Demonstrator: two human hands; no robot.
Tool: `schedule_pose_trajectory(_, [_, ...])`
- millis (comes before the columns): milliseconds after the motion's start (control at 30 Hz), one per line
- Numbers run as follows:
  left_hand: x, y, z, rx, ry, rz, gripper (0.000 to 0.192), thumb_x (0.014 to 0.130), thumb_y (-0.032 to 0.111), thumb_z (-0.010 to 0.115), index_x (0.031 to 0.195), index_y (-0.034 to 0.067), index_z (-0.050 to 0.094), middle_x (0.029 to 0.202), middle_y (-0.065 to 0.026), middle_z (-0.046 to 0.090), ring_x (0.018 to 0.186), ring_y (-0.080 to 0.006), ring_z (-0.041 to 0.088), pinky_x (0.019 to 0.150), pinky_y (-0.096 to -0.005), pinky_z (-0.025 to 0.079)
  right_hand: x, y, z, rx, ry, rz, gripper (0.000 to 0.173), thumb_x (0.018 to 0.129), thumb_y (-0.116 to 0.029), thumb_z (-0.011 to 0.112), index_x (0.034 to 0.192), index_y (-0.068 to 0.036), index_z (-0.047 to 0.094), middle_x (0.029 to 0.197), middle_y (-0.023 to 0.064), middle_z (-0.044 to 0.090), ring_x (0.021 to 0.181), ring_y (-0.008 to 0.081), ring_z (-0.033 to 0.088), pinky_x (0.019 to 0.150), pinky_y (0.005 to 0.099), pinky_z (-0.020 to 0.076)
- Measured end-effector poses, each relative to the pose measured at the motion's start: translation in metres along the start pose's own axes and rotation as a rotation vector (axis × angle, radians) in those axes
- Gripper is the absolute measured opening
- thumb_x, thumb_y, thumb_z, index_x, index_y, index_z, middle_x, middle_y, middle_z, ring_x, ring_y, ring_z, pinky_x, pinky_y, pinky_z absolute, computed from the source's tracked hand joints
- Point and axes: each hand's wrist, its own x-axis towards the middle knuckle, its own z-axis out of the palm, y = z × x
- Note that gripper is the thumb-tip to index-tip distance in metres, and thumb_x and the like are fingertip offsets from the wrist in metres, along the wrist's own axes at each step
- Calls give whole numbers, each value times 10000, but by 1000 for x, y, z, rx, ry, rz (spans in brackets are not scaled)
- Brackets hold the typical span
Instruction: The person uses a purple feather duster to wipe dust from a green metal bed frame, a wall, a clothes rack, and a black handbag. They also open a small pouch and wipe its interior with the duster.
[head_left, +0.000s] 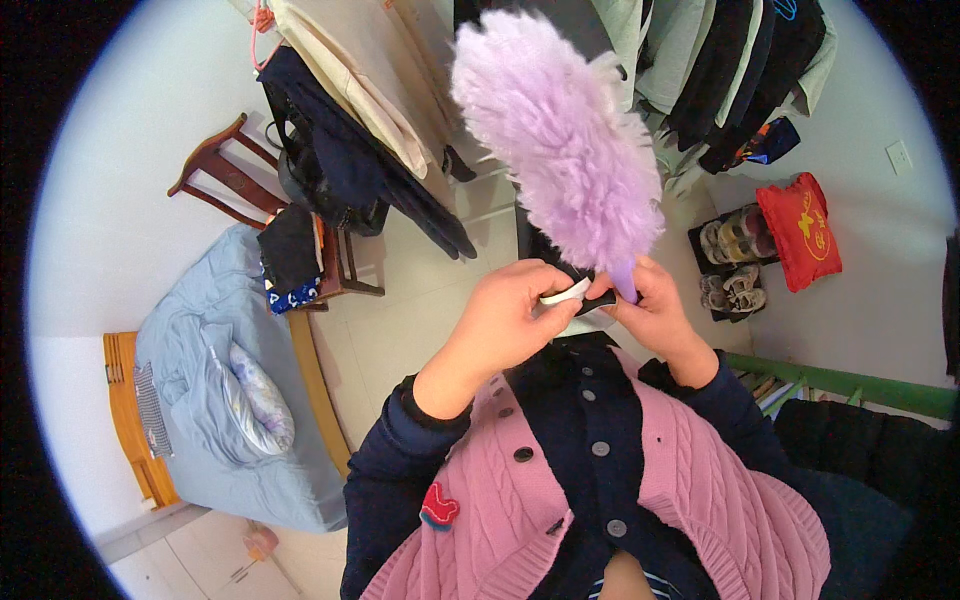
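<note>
A fluffy lavender duster (559, 142) rises in front of my chest, its head pointing up and away. My right hand (664, 311) grips its purple plastic handle (624, 281) between thumb and fingers. Pinched in my left hand (506, 307) is a small white strip (568, 292), close beside the handle. A narrow black piece (600, 301) runs between the two hands; what it belongs to cannot be made out. The fingertips of both hands nearly meet there, and the lower end of the handle is partly covered by my right hand.
To the left are a bed with blue bedding (225, 375) and a wooden chair (247, 180) bearing folded clothes. Garments hang at the upper left (360, 150) and upper right (720, 75). At right are shoes (731, 247), a red cushion (806, 232) and a green rail (847, 386).
</note>
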Motion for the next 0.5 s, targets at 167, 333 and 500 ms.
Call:
schedule_pose_trajectory(167, [1,14,3,301,144,242,123,727,90,694,838,53,655,742,-90,566,705,-302,554,642,-387,456,-3,-2,2,-13,67,-23,266,667,72,616,903,-43,658,945,82,605,922,239,588,818,319,448])
schedule_pose_trajectory(333, [8,16,8,407,282,426,122,705,66,689,819,45,651,811,-82,586,720,-300,559,676,-395,458,0,-7,-6,-105,81,-52,256,680,65,607,912,-39,637,927,77,612,908,234,594,809,319,450])
schedule_pose_trajectory(500, [12,4,5,41,131,214,92,776,75,689,848,30,654,841,-49,587,732,-200,567,664,-321,449,4,-6,-4,70,140,46,231,696,63,602,904,-32,630,919,70,623,886,211,606,789,313,459])
